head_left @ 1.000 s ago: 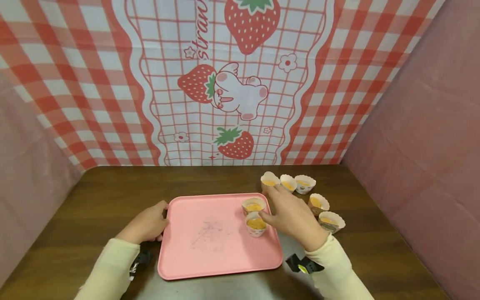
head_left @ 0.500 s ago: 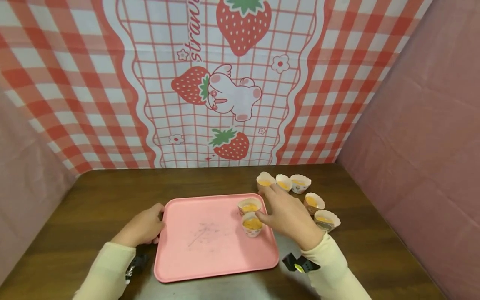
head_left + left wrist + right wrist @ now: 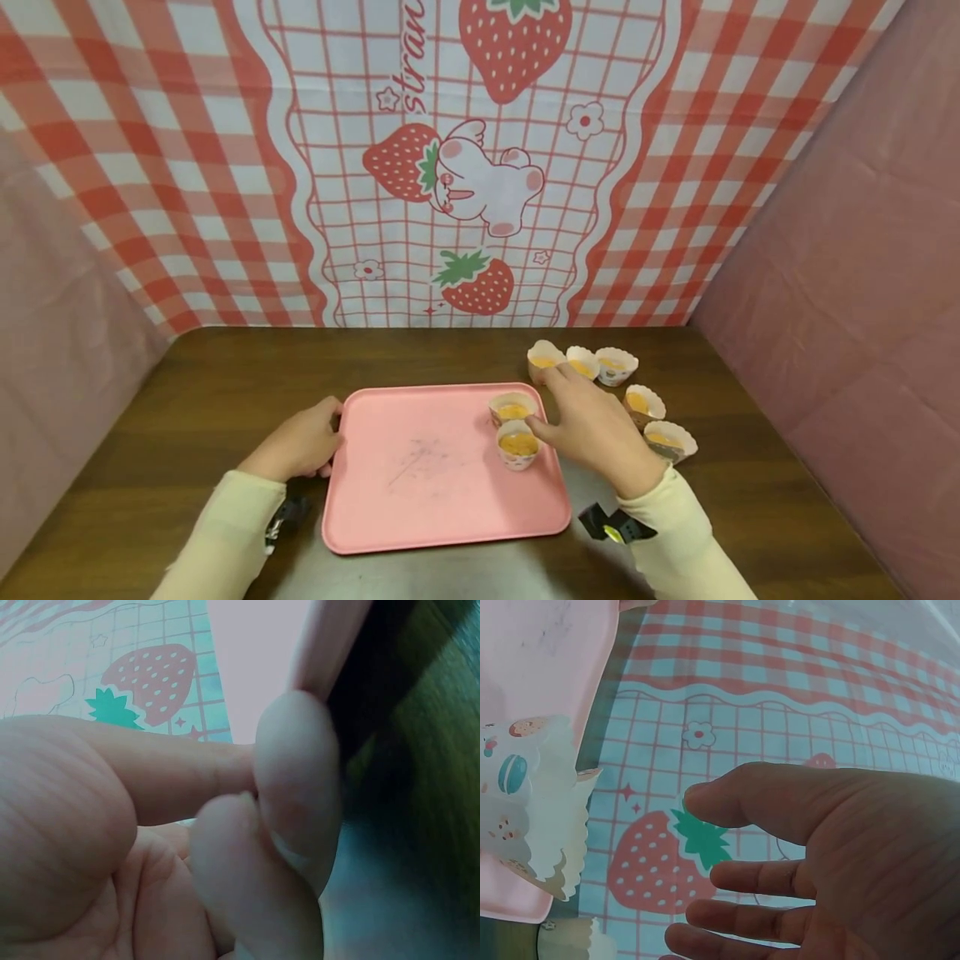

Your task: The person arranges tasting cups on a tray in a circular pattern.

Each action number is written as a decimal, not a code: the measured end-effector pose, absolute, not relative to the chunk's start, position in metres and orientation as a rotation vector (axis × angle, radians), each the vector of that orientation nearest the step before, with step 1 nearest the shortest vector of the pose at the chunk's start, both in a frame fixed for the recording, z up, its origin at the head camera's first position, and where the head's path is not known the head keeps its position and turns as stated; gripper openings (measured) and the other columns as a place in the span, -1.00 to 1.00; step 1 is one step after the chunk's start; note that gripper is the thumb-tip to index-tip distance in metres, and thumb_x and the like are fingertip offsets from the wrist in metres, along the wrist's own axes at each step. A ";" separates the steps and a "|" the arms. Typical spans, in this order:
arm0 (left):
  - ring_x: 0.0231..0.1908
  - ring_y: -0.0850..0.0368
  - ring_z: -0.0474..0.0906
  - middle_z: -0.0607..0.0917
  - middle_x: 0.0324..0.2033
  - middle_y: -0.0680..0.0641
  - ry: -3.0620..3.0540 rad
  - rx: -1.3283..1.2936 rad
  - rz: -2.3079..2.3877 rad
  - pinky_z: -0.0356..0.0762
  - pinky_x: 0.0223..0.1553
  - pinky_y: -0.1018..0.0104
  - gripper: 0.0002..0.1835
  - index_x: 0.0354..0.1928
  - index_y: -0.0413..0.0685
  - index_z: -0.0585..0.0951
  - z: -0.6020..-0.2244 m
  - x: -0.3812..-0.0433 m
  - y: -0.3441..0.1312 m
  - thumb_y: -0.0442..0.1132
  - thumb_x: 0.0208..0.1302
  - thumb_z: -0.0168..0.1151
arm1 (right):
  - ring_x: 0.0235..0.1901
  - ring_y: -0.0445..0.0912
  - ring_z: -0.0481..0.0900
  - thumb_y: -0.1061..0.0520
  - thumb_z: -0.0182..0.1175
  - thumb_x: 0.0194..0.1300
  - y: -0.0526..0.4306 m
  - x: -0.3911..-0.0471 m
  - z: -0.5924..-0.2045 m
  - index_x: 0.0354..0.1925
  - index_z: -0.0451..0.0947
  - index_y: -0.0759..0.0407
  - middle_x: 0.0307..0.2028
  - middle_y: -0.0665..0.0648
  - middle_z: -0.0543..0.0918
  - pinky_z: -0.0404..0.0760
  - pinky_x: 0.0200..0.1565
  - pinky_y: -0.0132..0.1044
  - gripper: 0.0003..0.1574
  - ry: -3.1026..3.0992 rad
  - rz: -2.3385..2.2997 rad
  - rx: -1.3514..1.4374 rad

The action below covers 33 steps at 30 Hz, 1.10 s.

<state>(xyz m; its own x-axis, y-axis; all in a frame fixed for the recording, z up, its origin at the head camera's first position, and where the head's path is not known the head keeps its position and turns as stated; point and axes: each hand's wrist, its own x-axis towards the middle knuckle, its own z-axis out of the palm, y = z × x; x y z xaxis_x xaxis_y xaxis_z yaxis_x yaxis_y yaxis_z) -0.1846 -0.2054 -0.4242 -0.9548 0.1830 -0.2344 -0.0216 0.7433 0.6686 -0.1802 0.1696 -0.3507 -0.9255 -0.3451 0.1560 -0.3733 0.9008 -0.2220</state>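
Note:
A pink rectangular tray (image 3: 420, 504) lies on the table, its left edge pinched between the thumb and fingers of my left hand (image 3: 303, 442). In the left wrist view, fingertips press against the tray's rim (image 3: 341, 637). Two paper baking cups stand on the tray's right side: a front cup (image 3: 518, 454) with yellow filling, and a rear cup (image 3: 513, 408) touching or nearly touching it. Over the tray's right edge hovers my right hand (image 3: 596, 421), fingers loosely spread and holding nothing. The right wrist view has a printed paper cup (image 3: 525, 791) apart from the thumb.
Beyond the right hand, several more filled paper cups stand on the dark wooden table (image 3: 247, 358): a back group with a white cup (image 3: 615, 367), plus a brown cup (image 3: 637, 404) and a grey-patterned cup (image 3: 671, 437) farther right. A checked strawberry cloth (image 3: 480, 183) hangs behind.
The head view has swung slightly left and then back right. Both hands, the tray and the cups keep their places relative to each other.

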 end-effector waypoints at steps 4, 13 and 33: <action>-0.73 0.11 0.44 0.58 -0.68 -0.06 2.666 0.131 1.016 0.45 -0.61 0.24 -0.61 0.26 -0.31 0.40 -0.423 -0.185 -0.205 -0.32 0.47 0.09 | -0.07 0.02 0.66 -0.05 0.47 0.21 0.170 -0.181 -0.352 0.21 0.54 0.12 0.11 0.12 0.62 0.61 -0.34 -0.06 -0.34 -2.923 0.387 0.571; -0.73 0.10 0.46 0.57 -0.66 -0.08 2.637 0.079 1.048 0.46 -0.62 0.24 -0.60 0.27 -0.29 0.39 -0.424 -0.186 -0.203 -0.34 0.46 0.09 | -0.09 0.00 0.66 -0.03 0.46 0.21 0.174 -0.183 -0.356 0.16 0.55 0.10 0.07 0.11 0.64 0.59 -0.38 -0.11 -0.40 -2.866 0.400 0.562; -0.71 0.09 0.49 0.58 -0.64 -0.08 2.645 0.116 1.051 0.49 -0.61 0.22 -0.58 0.28 -0.33 0.38 -0.427 -0.187 -0.207 -0.34 0.45 0.11 | -0.07 0.02 0.63 -0.04 0.42 0.25 0.179 -0.187 -0.349 0.23 0.51 0.18 0.03 0.15 0.61 0.63 -0.15 0.03 -0.34 -2.801 0.465 0.477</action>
<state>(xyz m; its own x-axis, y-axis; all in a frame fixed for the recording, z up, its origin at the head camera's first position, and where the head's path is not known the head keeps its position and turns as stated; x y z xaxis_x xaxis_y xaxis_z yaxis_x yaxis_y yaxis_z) -0.1868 -0.2074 -0.4266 -0.9541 0.1808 -0.2388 -0.0324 0.7301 0.6825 -0.1872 0.1787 -0.3494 -0.9118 -0.2747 0.3052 -0.3585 0.8949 -0.2658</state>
